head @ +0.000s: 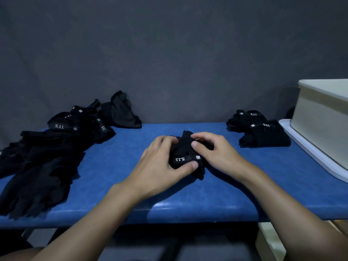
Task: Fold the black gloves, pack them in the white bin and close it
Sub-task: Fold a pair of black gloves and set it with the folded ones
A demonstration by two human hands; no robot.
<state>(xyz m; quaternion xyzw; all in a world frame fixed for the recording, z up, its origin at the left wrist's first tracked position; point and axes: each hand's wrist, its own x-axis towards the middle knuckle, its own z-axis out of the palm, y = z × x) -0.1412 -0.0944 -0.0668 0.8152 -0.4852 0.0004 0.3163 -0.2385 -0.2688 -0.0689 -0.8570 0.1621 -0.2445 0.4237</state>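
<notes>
Your left hand (pixel 162 161) and right hand (pixel 212 153) both grasping black glove bundle (pixel 185 153), thumbs curled over it, centre of blue surface (pixel 235 185). Unfolded gloves (pixel 43 157) heaped far left. Folded gloves (pixel 263 134) right, near white bin (pixel 323 117).

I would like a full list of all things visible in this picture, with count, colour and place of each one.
glove bundle: one, black, table centre, between both hands
unfolded gloves: pile, count unclear, black, table left
folded gloves: two bundles, black, table right, beside the bin
bin: one, white, right edge
flat piece: one, white, under the bin
table: one, blue top
left hand: one, grips the bundle
right hand: one, pinches the bundle
</notes>
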